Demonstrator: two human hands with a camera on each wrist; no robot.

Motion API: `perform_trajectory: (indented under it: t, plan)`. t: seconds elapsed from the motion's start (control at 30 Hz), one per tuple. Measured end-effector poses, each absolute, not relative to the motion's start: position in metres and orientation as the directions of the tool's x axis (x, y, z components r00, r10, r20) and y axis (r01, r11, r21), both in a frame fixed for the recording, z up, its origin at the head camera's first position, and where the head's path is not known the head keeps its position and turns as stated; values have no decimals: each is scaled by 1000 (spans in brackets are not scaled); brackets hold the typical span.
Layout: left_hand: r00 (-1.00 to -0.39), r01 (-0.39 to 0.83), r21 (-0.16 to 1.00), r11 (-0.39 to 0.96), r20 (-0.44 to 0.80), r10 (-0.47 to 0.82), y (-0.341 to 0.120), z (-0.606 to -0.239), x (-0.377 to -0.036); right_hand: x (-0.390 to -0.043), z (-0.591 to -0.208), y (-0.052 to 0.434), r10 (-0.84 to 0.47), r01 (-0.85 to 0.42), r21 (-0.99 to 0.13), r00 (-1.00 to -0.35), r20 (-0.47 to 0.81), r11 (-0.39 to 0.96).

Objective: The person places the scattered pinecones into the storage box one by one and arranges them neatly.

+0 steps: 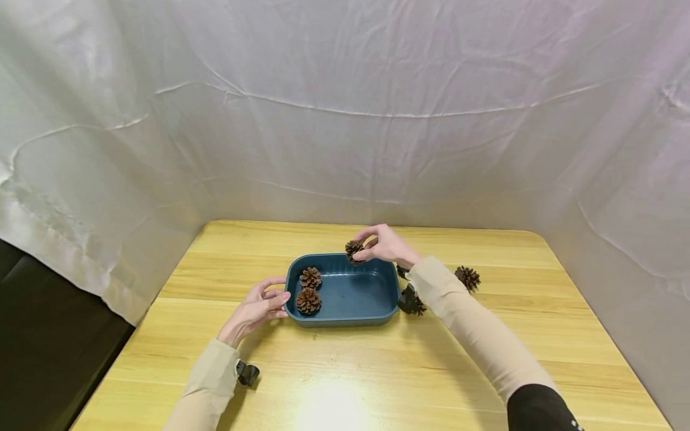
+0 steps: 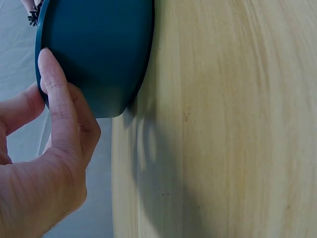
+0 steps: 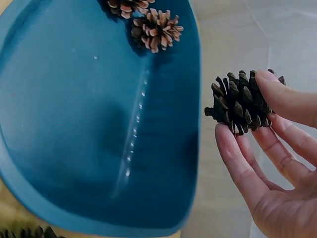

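A dark blue rectangular plastic basin sits on the table, with two brown pinecones in its left end. My left hand grips the basin's left rim; in the left wrist view, thumb and fingers pinch its wall from both sides. Over the basin's far rim, my right hand holds another pinecone between thumb and fingertips. The right wrist view shows this pinecone lying sideways in the fingers, beside the basin's edge.
Right of the basin, a pinecone lies on the wooden table. Closer to the basin's right end are more pinecones, partly covered by the right forearm and its wrist camera. Pale curtains hang around the table.
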State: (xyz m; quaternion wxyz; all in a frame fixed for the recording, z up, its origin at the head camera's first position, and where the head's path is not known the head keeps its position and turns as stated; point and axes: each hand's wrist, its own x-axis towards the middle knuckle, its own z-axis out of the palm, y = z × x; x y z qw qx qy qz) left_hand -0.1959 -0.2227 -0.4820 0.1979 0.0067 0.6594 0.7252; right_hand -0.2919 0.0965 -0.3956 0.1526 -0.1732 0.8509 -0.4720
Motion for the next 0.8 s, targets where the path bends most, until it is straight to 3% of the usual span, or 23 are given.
perform_trajectory:
  t: [0.8]
  plan:
    - [-923,-270,961,-53,-243,299,-223,-482,-197,-284,-428,70,-405,-107,-868,-907,-114,485]
